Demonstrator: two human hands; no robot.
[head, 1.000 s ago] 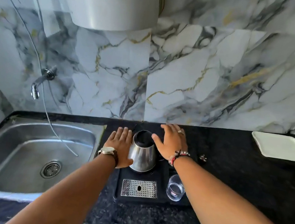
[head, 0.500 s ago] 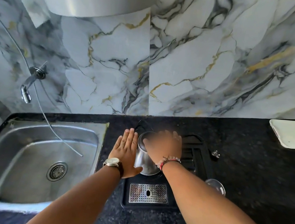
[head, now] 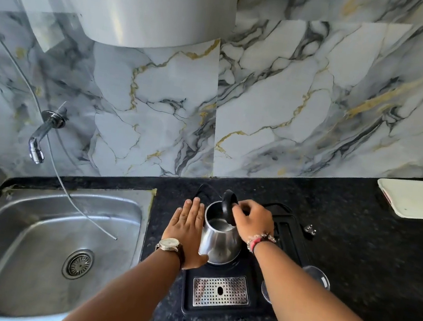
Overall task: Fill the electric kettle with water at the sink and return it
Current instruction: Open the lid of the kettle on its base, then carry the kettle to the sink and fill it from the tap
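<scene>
A steel electric kettle [head: 221, 240] stands on a black tray [head: 277, 303] on the dark counter, right of the sink. My left hand [head: 186, 233] lies flat against the kettle's left side, fingers straight and together. My right hand [head: 252, 222] pinches the kettle's black lid [head: 229, 206], which is tipped up on edge above the open mouth. The steel sink [head: 20, 217] fills the lower left. Its wall tap [head: 41, 136] sticks out above the sink's back left, with no water running.
A thin clear hose [head: 81, 206] droops from the wall into the sink basin. A perforated drip grate [head: 220, 291] sits in the tray's front. A glass [head: 316, 277] shows behind my right forearm. A white tray [head: 414, 198] lies far right. A white tank [head: 156, 3] hangs overhead.
My right hand went from resting on the kettle's right side to its top and has lifted the lid up on edge. My left hand stays against the kettle. The camera view shifted right.
</scene>
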